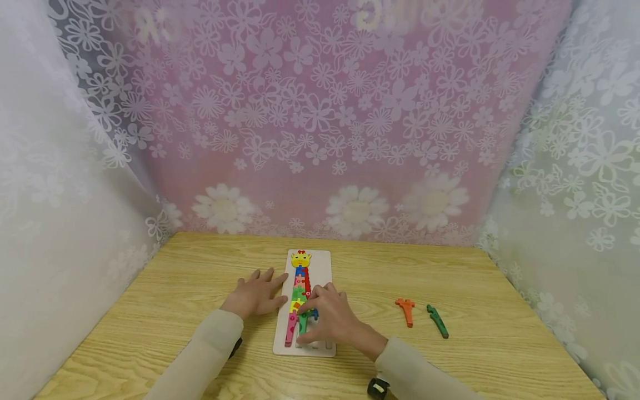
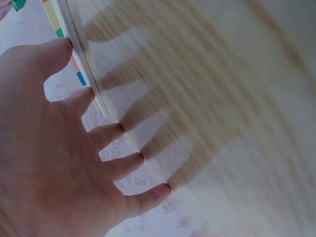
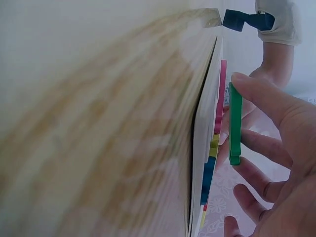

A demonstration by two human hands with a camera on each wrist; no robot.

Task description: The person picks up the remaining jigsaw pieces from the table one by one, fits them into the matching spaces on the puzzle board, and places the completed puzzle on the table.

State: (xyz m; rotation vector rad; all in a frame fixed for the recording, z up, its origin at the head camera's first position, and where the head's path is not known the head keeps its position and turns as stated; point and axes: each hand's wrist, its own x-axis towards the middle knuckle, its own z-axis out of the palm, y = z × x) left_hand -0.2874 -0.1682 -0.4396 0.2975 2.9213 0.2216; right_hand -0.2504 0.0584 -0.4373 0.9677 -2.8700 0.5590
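A pale giraffe puzzle board point(image 1: 322, 266) lies on the table, its yellow head, several coloured neck pieces and a pink leg piece point(image 1: 290, 330) set in it. My right hand point(image 1: 332, 316) pinches a green puzzle piece point(image 3: 235, 123) between thumb and fingertips. In the right wrist view that piece is held just off the board's face, beside the pink piece. My left hand point(image 1: 257, 294) lies spread on the table, with thumb and index finger touching the board's left edge. A blue piece point(image 1: 314, 314) is partly hidden behind the right hand's fingers.
To the right on the wooden table point(image 1: 370, 266) lie an orange puzzle piece point(image 1: 407, 312) and a dark green puzzle piece point(image 1: 438, 321). Flowered cloth point(image 1: 320, 139) hangs behind the table and at both sides.
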